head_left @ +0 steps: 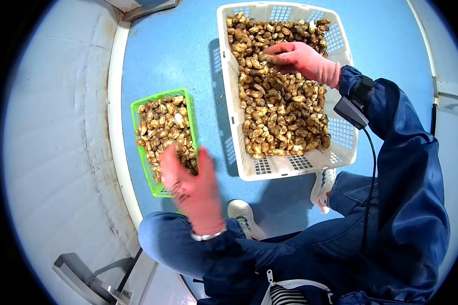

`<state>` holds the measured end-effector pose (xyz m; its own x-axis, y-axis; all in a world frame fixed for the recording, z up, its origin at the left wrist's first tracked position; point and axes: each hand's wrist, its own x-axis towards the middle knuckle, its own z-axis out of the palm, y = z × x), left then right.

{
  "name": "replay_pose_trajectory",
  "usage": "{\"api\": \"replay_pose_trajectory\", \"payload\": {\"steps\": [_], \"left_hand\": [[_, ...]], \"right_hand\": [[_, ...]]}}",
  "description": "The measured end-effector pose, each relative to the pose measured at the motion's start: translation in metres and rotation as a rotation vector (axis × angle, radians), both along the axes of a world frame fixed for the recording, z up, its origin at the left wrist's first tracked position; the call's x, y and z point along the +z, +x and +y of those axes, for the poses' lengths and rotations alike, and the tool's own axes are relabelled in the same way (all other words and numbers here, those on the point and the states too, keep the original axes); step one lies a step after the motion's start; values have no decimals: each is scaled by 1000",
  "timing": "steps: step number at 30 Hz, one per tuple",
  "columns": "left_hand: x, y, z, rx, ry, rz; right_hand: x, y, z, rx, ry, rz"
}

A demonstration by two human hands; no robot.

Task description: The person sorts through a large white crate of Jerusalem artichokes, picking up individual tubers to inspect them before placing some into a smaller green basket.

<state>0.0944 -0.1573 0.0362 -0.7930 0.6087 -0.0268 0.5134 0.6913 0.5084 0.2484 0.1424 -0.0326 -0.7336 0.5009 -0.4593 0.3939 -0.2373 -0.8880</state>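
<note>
A large white crate (232, 109) holds many brown, knobbly pieces (285, 122) that look like mushrooms or tubers. Over its upper part is my right hand (303, 60), in a pink glove, with thumb and fingers pinched on one brown piece (265, 57). To the left, a smaller green basket (193, 122) is filled with similar pieces (160, 119). My left hand (191, 188), also gloved in pink and blurred by motion, is above the basket's lower right edge. Its thumb and fingers are spread apart, and nothing shows between them.
Both containers sit on a blue floor (178, 51). A pale wall (61, 122) runs along the left side. White shoes (243, 216) and bent legs in jeans are below the crate. A cable (374, 168) hangs from a device on the right wrist.
</note>
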Motion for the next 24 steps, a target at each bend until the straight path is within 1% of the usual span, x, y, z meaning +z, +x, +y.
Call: {"api": "replay_pose_trajectory", "payload": {"steps": [1,3,5,6,7,8,9,11,12,13,14,15,16,17,18,19,20,21,22,23,24], "left_hand": [[0,14,16,70,205,-422],[-26,42,32,22,910,-1188],[-48,47,64,313,977,-1845],[-54,53,71,331,956,-1808],[-61,60,73,352,934,-1771],[-78,64,71,403,887,-1778],[-82,69,70,408,897,-1781],[-87,77,63,439,794,-1792],[-99,81,55,379,916,-1902],[-93,85,58,447,841,-1829],[-91,92,62,488,873,-1781],[-90,96,64,531,902,-1733],[-94,97,65,539,911,-1729],[-98,97,68,629,942,-1791],[-102,97,72,719,969,-1852],[-102,95,77,724,974,-1851],[-101,94,81,816,1005,-1863],[-100,95,84,908,1035,-1874],[-110,95,81,820,1085,-1945],[-118,96,79,816,1094,-1940],[-125,98,75,808,1138,-1946]], "right_hand": [[11,-10,-8,75,-13,62],[34,-25,-25,336,119,117],[69,-35,-37,653,267,-24],[72,-36,-39,650,349,-127],[47,-34,-28,585,524,-144],[27,-30,-14,526,679,-273],[11,-27,-1,465,837,-397],[-29,-25,17,584,860,-771],[-54,-14,15,668,965,-720],[-73,-5,17,751,1072,-667],[-71,-3,10,714,1059,-673],[-74,0,10,660,1061,-583],[-64,-2,6,573,930,-510],[-52,-1,2,486,799,-440],[-31,-4,-6,576,637,-411],[-8,-9,-15,661,473,-380],[11,-16,-25,729,325,-482],[20,-21,-27,736,239,-508],[10,-27,-23,688,427,-534],[-10,-35,-13,637,620,-549],[-38,-43,1,521,845,-579]]}}
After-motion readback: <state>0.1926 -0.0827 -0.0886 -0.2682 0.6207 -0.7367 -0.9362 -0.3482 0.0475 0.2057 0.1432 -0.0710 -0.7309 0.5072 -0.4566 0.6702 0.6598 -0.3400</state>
